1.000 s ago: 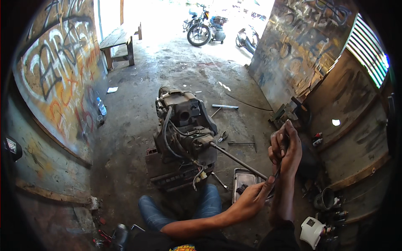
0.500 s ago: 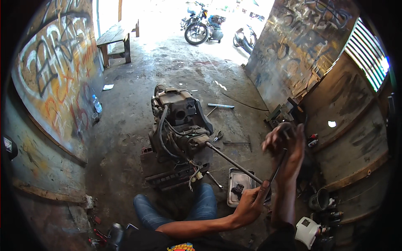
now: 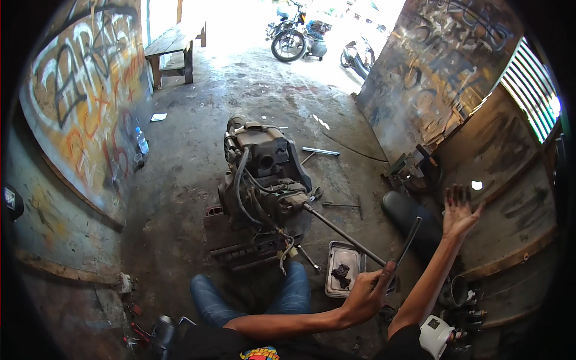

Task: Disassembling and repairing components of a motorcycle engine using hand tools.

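My left hand is closed on a long T-handled wrench, whose shaft runs to the grimy engine and whose crossbar rises beside my thumb. Beyond the crossbar, to the right, my right hand is open with palm up and fingers spread, holding nothing. The engine rests on a dark crate in front of my knees. A metal tray with a dark, crumpled item lies under the wrench. Pliers and loose tools, including a chrome bar, lie beside the engine.
A black seat and a vise stand at the right. A water bottle is by the left graffiti wall. A wooden bench and motorcycles are toward the bright doorway. A white container sits at lower right.
My right hand has come off the upper end of the crossbar, moved right and opened, uncovering the black seat behind it. My left hand stays on the wrench.
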A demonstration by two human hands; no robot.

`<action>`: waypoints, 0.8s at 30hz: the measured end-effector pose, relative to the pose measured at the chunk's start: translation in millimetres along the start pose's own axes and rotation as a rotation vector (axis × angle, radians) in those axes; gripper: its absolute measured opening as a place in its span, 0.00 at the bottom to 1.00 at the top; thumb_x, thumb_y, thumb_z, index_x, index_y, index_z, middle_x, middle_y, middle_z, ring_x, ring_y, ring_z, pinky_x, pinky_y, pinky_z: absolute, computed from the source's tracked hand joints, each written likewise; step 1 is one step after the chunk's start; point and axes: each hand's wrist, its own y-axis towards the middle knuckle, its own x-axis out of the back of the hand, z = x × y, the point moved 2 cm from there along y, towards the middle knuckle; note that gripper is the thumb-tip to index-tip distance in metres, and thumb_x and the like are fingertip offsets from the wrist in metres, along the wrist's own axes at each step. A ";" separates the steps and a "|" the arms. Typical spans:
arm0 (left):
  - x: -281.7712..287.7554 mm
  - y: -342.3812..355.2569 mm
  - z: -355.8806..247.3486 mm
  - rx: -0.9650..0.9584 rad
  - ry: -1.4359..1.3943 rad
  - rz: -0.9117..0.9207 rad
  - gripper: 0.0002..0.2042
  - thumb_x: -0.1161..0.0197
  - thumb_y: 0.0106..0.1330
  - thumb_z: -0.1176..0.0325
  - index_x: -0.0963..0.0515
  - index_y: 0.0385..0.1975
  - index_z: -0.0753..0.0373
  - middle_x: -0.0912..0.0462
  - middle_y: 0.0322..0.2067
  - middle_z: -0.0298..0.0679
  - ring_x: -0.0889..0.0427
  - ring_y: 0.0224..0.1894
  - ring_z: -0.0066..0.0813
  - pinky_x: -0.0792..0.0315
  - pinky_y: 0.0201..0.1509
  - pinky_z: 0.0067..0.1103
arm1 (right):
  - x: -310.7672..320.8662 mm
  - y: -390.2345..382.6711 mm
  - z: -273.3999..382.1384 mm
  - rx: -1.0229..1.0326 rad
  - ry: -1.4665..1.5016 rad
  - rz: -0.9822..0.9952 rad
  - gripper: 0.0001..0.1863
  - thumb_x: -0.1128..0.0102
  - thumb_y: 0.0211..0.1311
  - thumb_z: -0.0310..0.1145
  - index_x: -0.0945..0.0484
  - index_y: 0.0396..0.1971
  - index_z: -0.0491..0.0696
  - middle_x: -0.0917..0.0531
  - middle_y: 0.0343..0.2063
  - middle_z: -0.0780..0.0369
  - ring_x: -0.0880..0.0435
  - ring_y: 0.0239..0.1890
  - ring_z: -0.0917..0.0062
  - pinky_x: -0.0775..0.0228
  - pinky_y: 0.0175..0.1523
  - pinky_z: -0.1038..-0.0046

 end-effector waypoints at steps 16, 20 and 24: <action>-5.9 20.5 42.7 -0.372 -0.066 0.062 0.08 0.48 0.66 0.77 0.24 0.40 0.71 0.21 0.40 0.45 0.20 0.39 0.35 0.27 0.41 0.26 | -25.4 -137.2 -7.5 -0.174 -1.214 0.989 0.15 0.44 0.69 0.31 0.25 0.52 0.44 0.14 0.35 0.60 0.13 0.40 0.69 0.22 0.46 0.67; 43.6 19.8 27.1 -0.567 0.358 -0.019 0.12 0.41 0.61 0.79 0.25 0.45 0.70 0.21 0.45 0.52 0.20 0.49 0.54 0.26 0.51 0.36 | -2.7 -139.5 -12.1 0.121 -1.423 0.929 0.12 0.39 0.60 0.25 0.21 0.44 0.51 0.15 0.39 0.64 0.14 0.42 0.66 0.24 0.52 0.63; 90.2 15.2 -3.4 -0.799 0.694 -0.479 0.21 0.38 0.63 0.73 0.28 0.57 0.64 0.23 0.48 0.47 0.24 0.55 0.47 0.35 0.63 0.41 | 4.6 -153.4 -32.9 1.074 -1.505 1.282 0.12 0.30 0.52 0.37 0.18 0.38 0.65 0.19 0.50 0.74 0.29 0.63 0.69 0.52 0.72 0.46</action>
